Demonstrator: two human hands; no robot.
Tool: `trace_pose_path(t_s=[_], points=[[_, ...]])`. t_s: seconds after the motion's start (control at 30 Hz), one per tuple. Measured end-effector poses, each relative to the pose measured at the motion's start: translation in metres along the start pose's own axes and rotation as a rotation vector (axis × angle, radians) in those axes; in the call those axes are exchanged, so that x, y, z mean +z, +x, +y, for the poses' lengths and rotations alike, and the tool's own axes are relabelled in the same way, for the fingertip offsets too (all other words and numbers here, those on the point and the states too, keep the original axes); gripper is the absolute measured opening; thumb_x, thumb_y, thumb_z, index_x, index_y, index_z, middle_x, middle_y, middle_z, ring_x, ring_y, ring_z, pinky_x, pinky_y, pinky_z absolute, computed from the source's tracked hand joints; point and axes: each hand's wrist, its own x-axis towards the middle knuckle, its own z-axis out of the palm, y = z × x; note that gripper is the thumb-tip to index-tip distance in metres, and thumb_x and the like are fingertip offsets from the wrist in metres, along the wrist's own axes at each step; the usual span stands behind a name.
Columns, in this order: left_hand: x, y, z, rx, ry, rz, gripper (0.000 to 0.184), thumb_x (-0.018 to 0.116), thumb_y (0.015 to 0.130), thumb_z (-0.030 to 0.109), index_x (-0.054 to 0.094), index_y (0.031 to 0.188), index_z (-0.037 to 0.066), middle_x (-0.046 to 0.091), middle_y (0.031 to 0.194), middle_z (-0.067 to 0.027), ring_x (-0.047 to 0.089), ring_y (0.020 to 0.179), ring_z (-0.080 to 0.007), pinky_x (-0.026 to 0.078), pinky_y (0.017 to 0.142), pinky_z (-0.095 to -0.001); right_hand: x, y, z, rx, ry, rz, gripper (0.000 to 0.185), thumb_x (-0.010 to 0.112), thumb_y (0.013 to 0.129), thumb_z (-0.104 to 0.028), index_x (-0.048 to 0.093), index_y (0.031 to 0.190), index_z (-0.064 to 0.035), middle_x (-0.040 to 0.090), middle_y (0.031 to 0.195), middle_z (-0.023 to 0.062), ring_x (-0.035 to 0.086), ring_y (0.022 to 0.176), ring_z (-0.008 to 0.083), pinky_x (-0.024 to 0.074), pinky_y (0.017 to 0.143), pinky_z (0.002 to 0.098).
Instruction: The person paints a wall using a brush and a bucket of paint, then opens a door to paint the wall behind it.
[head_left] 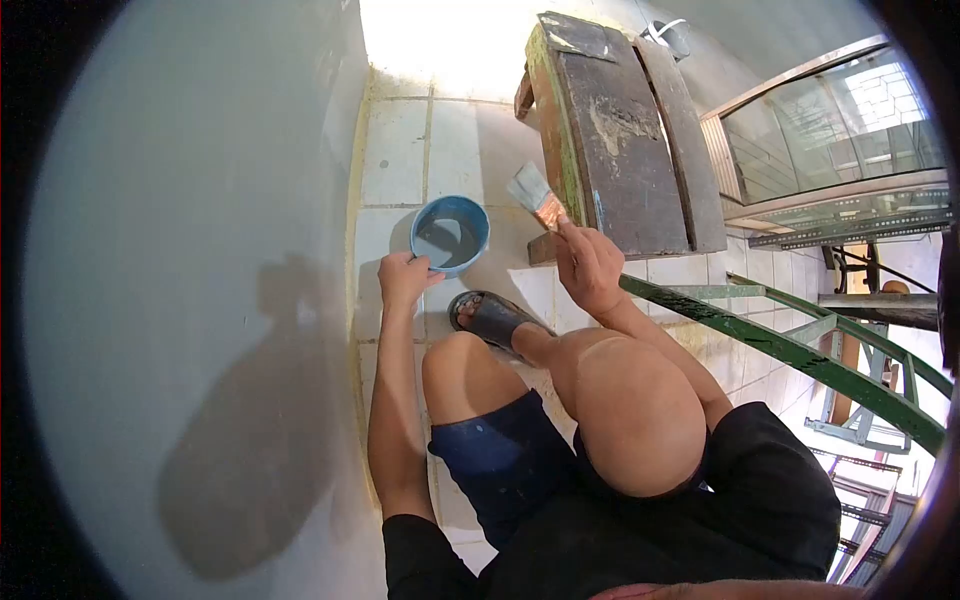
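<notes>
My left hand grips the near rim of a round blue bucket, close to the floor beside the wall. Greyish liquid, likely paint, lies inside the bucket. In my right hand is a paintbrush with a copper-coloured ferrule and pale, paint-covered bristles. The brush points up and to the left, apart from the bucket and near the end of a worn wooden bench. My fingers hide the brush's handle.
A grey-painted wall runs along the left. The dark wooden bench stands on the tiled floor at right. Beyond are a green ladder, a glass cabinet and a small pail. My sandalled foot is just below the bucket.
</notes>
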Motion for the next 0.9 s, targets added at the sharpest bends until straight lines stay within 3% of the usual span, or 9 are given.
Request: trace_pose_path(t_s=[0.07, 0.23, 0.47, 0.6, 0.67, 0.9], points=[[0.006, 0.004, -0.002, 0.023, -0.027, 0.038, 0.016, 0.057, 0.085, -0.004, 0.063, 0.085, -0.018, 0.068, 0.084, -0.022, 0.073, 0.071, -0.0268, 0.066, 0.065, -0.0328, 0.005, 0.004, 0.005, -0.081, -0.031, 0.017, 0.047, 0.075, 0.083, 0.0, 0.063, 0.128, -0.0011, 0.066, 0.083, 0.0082, 0.063, 0.066, 0.0231, 0.05, 0.057, 0.0333], [0.01, 0.013, -0.006, 0.025, 0.0, 0.039, 0.018, 0.056, 0.088, -0.003, 0.064, 0.092, -0.019, 0.069, 0.088, -0.0215, 0.073, 0.074, -0.0253, 0.066, 0.067, -0.0334, 0.017, -0.004, 0.017, -0.049, -0.146, 0.091, 0.05, 0.075, 0.082, -0.001, 0.063, 0.13, -0.002, 0.066, 0.083, 0.0076, 0.062, 0.062, 0.0211, 0.0483, 0.052, 0.0317], [0.013, 0.018, -0.055, 0.077, -0.064, -0.004, 0.021, 0.055, 0.091, -0.003, 0.065, 0.103, -0.018, 0.07, 0.096, -0.0213, 0.073, 0.084, -0.0269, 0.066, 0.077, -0.0354, 0.043, -0.02, 0.043, -0.105, -0.2, 0.236, 0.047, 0.076, 0.082, -0.001, 0.064, 0.128, -0.0026, 0.066, 0.082, 0.0061, 0.062, 0.06, 0.0191, 0.0476, 0.05, 0.0299], [0.007, 0.031, -0.09, 0.1, -0.148, -0.007, 0.024, 0.057, 0.09, -0.003, 0.066, 0.106, -0.019, 0.071, 0.091, -0.0214, 0.074, 0.079, -0.0257, 0.066, 0.069, -0.0331, 0.062, -0.029, 0.057, -0.092, -0.234, 0.306, 0.046, 0.076, 0.083, -0.001, 0.064, 0.127, -0.0033, 0.067, 0.08, 0.0063, 0.061, 0.058, 0.0188, 0.0471, 0.049, 0.0297], [0.005, 0.031, -0.094, 0.096, -0.131, -0.029, 0.025, 0.053, 0.092, -0.002, 0.063, 0.11, -0.017, 0.07, 0.101, -0.0213, 0.074, 0.089, -0.0285, 0.065, 0.079, -0.0361, 0.066, -0.031, 0.064, -0.102, -0.256, 0.312, 0.046, 0.076, 0.083, -0.002, 0.064, 0.128, -0.0034, 0.066, 0.08, 0.0061, 0.061, 0.057, 0.0188, 0.0467, 0.049, 0.0297], [0.009, 0.051, -0.12, 0.115, -0.232, -0.07, 0.024, 0.054, 0.093, -0.004, 0.063, 0.112, -0.015, 0.07, 0.104, -0.0206, 0.073, 0.09, -0.0281, 0.065, 0.083, -0.038, 0.078, -0.039, 0.09, -0.119, -0.318, 0.341, 0.049, 0.077, 0.085, -0.005, 0.064, 0.132, -0.0066, 0.064, 0.077, 0.0037, 0.058, 0.054, 0.0173, 0.044, 0.047, 0.0299]])
